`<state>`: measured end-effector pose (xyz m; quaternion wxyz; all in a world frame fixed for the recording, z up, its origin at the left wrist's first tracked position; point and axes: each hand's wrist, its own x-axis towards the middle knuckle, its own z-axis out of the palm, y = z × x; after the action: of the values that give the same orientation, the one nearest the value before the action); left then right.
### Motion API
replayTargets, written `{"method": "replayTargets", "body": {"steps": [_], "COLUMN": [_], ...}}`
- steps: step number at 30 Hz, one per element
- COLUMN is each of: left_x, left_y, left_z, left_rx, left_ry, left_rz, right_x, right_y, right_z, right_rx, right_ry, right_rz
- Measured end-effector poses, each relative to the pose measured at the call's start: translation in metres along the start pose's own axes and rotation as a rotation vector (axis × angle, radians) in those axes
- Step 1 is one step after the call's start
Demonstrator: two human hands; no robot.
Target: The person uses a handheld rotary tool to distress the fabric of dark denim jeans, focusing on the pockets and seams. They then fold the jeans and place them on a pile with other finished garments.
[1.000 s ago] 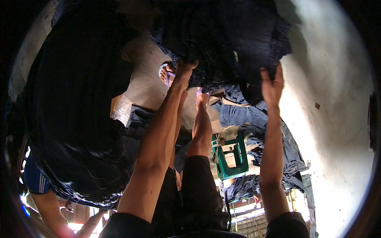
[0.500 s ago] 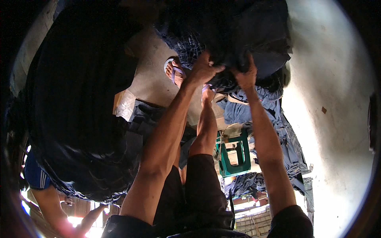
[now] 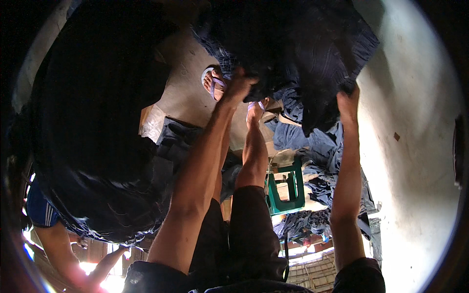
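Bare pale concrete floor [image 3: 415,161] lies open to the right, while a large dark fabric mass [image 3: 93,136] crowds the left — its folds too dim to read. Both hands are closed on the dark blue crumpled denim garment [image 3: 298,58] held up ahead: the left hand [image 3: 239,85] at its lower middle, the right hand [image 3: 348,103] at its right hem. Below, a green plastic stool [image 3: 286,188] is partly hidden by legs.

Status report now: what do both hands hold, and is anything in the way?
Left hand and right hand both grip the dark blue cloth, held up in front. Below: sandalled foot, green stool, more blue cloth on floor.
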<state>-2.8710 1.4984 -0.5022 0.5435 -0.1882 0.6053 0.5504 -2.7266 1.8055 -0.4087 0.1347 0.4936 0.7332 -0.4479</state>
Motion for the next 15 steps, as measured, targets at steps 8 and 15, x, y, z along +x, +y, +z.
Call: {"method": "replayTargets", "body": {"steps": [8,15], "left_x": [-0.035,-0.032], "left_y": [-0.005,-0.013], "left_z": [0.08,0.081], "left_rx": [0.045,-0.168], "left_ry": [-0.227,-0.434], "left_rz": [0.237,0.204], "right_x": [-0.035,0.038], "right_y": [-0.052,-0.027], "right_z": [0.107,0.129], "right_rx": [0.16,0.091], "right_ry": [-0.039,0.19], "right_rz": [-0.199,0.053]}}
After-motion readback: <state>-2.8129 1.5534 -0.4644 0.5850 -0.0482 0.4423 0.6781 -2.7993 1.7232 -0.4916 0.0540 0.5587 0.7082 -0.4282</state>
